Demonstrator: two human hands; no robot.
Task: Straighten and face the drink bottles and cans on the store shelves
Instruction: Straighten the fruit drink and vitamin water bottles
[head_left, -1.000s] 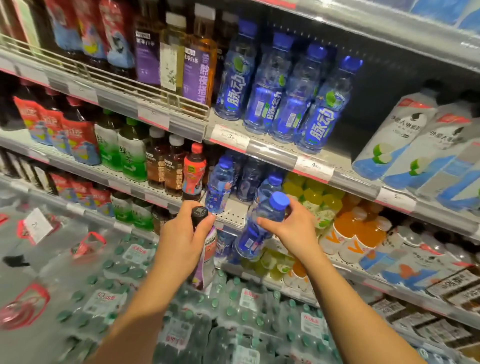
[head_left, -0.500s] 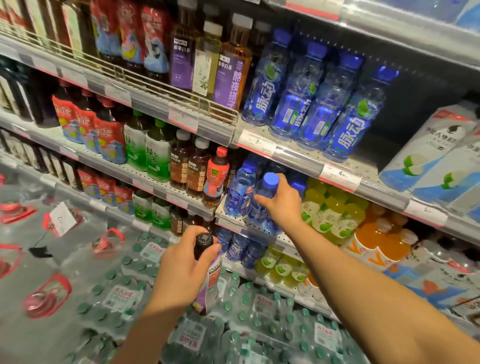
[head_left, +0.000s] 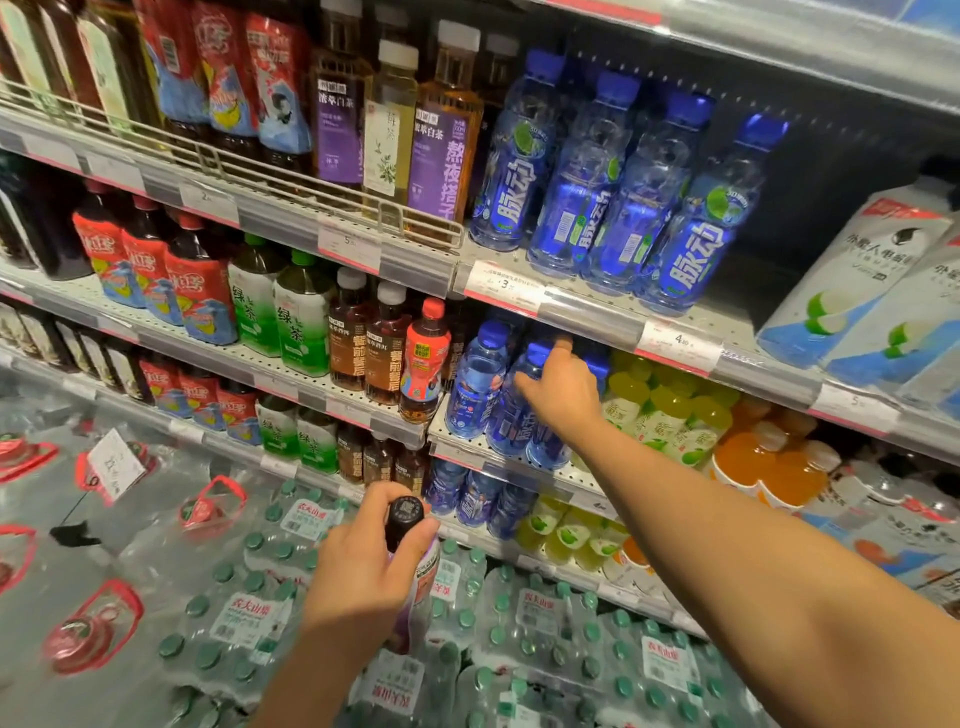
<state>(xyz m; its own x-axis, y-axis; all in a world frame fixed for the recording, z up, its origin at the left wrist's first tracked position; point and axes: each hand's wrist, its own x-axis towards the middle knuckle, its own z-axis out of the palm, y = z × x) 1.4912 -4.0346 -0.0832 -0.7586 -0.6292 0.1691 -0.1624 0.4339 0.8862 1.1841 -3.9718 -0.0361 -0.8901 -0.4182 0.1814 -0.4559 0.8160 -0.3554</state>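
Observation:
My right hand (head_left: 563, 397) reaches to the middle shelf (head_left: 467, 451) and grips the top of a blue drink bottle (head_left: 511, 428) standing there, thumb on its left side and fingers behind it. The hand hides the cap. Another blue bottle (head_left: 475, 384) stands just left of it, touching. My left hand (head_left: 361, 577) is low in front of the shelves and holds a black-capped bottle (head_left: 404, 515) with a purple and pink label upright by its neck.
Several larger blue bottles (head_left: 613, 171) stand on the shelf above. A red-capped bottle (head_left: 427, 358) and brown tea bottles (head_left: 363, 343) are left of my right hand, yellow-green bottles (head_left: 670, 415) and orange ones (head_left: 769, 467) to its right. Shrink-wrapped water packs (head_left: 249, 613) lie stacked below.
My right hand carried the blue bottle up from in front of me and stood it on the middle shelf. My left hand kept the black-capped bottle and stayed low.

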